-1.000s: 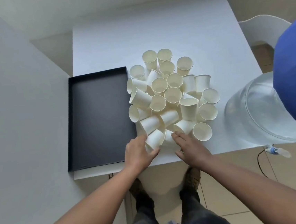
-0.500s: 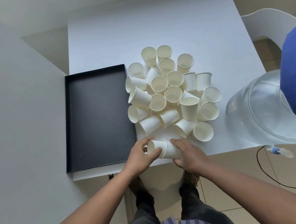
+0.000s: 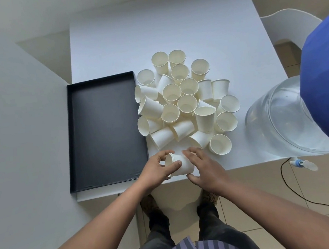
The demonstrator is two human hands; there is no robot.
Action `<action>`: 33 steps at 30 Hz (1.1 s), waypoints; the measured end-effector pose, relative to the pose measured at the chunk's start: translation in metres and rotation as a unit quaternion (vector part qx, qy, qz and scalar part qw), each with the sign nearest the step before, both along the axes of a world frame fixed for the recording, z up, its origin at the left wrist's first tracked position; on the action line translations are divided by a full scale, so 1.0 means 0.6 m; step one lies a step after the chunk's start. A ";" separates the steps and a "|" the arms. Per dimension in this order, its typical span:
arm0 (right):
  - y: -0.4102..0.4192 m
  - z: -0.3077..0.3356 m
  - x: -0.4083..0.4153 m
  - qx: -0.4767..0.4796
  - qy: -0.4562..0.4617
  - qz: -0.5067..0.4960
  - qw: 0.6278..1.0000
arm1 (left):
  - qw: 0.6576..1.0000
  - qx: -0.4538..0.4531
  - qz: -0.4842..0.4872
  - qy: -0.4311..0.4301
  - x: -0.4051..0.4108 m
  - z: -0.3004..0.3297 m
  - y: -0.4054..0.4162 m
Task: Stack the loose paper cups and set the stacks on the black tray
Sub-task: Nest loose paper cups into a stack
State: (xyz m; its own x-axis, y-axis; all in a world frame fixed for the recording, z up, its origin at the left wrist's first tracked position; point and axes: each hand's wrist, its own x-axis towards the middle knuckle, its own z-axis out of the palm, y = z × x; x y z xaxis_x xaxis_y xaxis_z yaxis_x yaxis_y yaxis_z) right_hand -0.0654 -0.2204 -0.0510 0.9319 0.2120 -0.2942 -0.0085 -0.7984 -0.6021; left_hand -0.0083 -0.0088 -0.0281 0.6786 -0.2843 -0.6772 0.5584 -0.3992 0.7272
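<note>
A heap of white paper cups [image 3: 185, 102] covers the middle of the white table [image 3: 150, 25], some upright and some tipped on their sides. To its left lies the black tray [image 3: 104, 130] with nothing in it. At the table's near edge I hold paper cups [image 3: 180, 164] sideways, nested into one another, with the rim pointing left. My left hand [image 3: 156, 171] grips the rim end between thumb and fingers. My right hand [image 3: 204, 166] cups the base end, thumb below and fingers above.
A large clear water jug [image 3: 279, 117] with a blue top [image 3: 326, 78] stands at the table's right edge, close to the heap. Its tap [image 3: 302, 164] overhangs the floor above a black cable [image 3: 307, 201]. A white chair [image 3: 290, 24] is at the far right, and a wall runs along the left.
My hands picked two cups off the near edge of the heap, drew them toward me and pushed them together into one nested pair.
</note>
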 end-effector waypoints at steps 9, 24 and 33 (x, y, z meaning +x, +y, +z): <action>-0.055 0.013 -0.012 -0.179 -0.037 -0.266 0.946 | 0.993 0.066 0.074 -0.058 -0.012 -0.016 -0.024; -0.082 -0.015 -0.041 -0.053 0.031 -0.339 0.939 | 0.993 0.035 0.084 -0.074 -0.015 0.010 -0.042; -0.074 -0.013 -0.054 0.015 0.051 -0.281 0.958 | 0.992 0.021 0.087 -0.084 -0.010 0.017 -0.043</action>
State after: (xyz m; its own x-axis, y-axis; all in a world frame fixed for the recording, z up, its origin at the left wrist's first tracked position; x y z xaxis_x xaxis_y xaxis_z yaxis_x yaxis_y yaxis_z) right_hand -0.0977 -0.2651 -0.0586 0.8685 -0.3049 -0.3909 -0.4914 -0.6333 -0.5979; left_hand -0.0143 -0.0349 -0.0178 0.8192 -0.1265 -0.5594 0.4945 -0.3383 0.8006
